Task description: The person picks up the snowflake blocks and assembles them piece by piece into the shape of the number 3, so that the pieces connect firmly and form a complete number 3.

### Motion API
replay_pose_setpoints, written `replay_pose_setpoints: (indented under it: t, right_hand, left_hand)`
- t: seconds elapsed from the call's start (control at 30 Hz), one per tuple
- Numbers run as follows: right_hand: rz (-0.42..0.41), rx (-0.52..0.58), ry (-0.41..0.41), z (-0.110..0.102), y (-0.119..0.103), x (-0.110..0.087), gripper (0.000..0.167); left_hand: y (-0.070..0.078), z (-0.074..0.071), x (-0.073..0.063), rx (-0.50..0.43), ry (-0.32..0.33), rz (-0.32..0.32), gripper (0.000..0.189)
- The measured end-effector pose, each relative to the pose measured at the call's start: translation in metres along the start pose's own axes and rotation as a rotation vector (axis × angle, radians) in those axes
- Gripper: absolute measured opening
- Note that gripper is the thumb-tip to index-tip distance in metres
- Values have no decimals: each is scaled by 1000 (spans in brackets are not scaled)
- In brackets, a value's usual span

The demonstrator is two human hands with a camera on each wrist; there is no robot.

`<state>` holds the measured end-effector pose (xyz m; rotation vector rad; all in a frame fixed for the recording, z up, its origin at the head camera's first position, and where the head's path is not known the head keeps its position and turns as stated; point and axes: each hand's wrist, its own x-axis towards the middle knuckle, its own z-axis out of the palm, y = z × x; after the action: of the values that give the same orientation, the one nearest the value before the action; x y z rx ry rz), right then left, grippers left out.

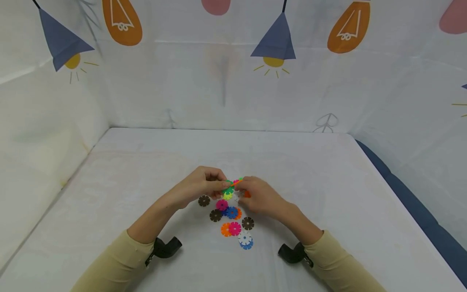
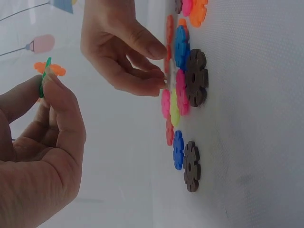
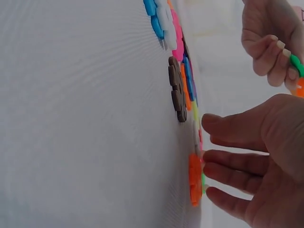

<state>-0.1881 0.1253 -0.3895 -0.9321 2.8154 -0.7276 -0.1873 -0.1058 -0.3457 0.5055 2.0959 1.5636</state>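
Note:
My left hand [image 1: 200,186] is raised above the table, pinching a green notched disc [image 2: 45,78] between thumb and forefinger. An orange notched disc [image 2: 56,69] is joined crosswise to the green one. My right hand [image 1: 262,198] is low over the far right side of the scattered discs, its thumb and fingers apart. In the right wrist view its fingertips are close to an orange disc [image 3: 194,178] and a whitish disc [image 3: 196,137]; whether they touch cannot be told. A brown disc [image 3: 177,89] lies nearer the wrist camera.
Several flower-shaped discs lie loosely on the white table [image 1: 146,162], some overlapping: a pink disc [image 1: 235,228], a blue disc [image 1: 231,212], a white disc [image 1: 245,237] and a brown disc [image 1: 204,200]. A white curtain [image 1: 182,89] with lamp prints stands behind the table.

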Motion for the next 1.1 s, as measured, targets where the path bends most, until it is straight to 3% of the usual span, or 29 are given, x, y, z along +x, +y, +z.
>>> replay_pose_setpoints:
  t: [0.57,1.1]
  right_hand:
    - [-29,-55,-24,5,-2,2,16]
    - [23,11,-49,3,-4,1,12]
  left_hand:
    - [-2,-1,0,-27,-13,9,26]
    - [0,-1,-1,-25,-9,1,23]
